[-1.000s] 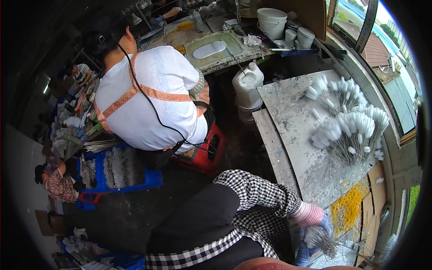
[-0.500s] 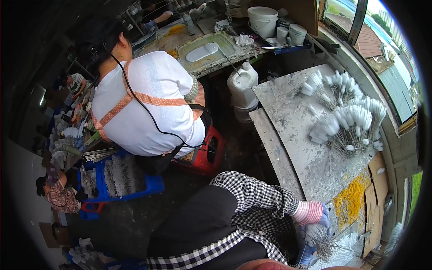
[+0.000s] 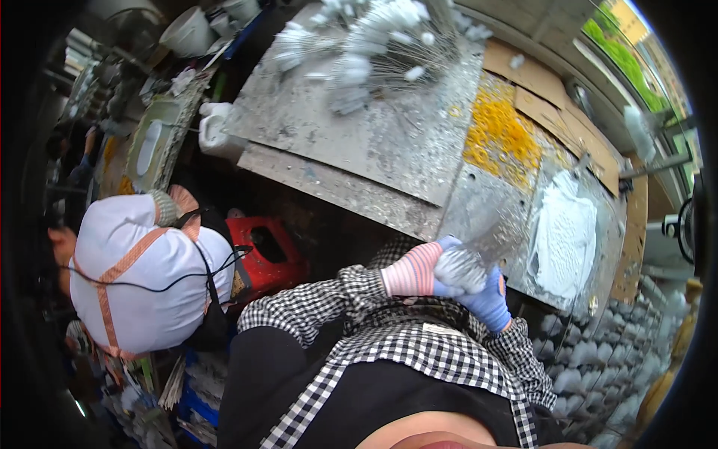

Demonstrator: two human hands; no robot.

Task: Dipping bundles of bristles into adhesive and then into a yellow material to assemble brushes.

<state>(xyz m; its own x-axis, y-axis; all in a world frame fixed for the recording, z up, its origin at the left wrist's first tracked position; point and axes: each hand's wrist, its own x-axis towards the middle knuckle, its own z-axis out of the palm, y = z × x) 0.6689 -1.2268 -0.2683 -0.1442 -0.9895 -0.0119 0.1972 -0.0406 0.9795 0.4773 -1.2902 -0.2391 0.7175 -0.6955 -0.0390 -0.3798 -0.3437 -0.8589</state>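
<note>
White at its heads, the wire bundle [image 3: 461,271] sits between our gloved hands; our left hand [image 3: 425,268] is curled round its left side, our right hand [image 3: 482,303] closed against its lower right; our forearms angle inward; yellow bands [image 3: 501,138] lie beyond both hands, a white sheet [image 3: 566,236] right of them.

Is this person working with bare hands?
No, the left hand wears a partly pink-striped glove, and the right hand wears a blue glove.
</note>
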